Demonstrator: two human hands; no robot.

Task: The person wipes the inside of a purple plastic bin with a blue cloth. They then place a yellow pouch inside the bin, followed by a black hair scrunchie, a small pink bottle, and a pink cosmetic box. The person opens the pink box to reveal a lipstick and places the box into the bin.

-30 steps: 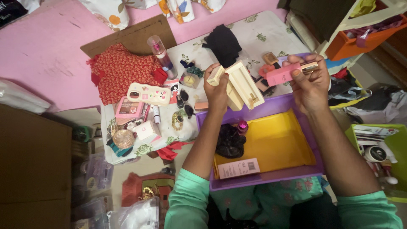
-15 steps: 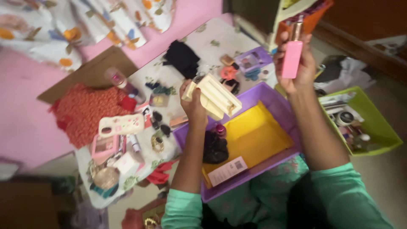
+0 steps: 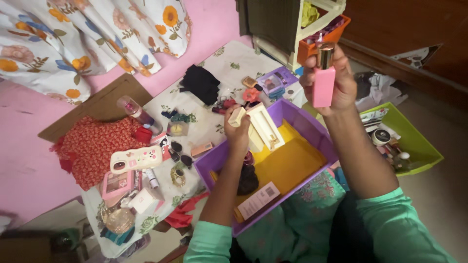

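Pink bottle [image 3: 323, 84] gripped upright by right hand [image 3: 331, 83]; left hand [image 3: 237, 134] clasps cream box [image 3: 261, 125] over purple tray [image 3: 295, 113].

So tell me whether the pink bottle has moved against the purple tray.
Yes. The pink bottle rose upright in the right hand, further above the purple tray's far rim.

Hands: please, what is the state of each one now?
Left hand: closed on an open cream rectangular box.
Right hand: closed on an upright pink bottle with gold cap.
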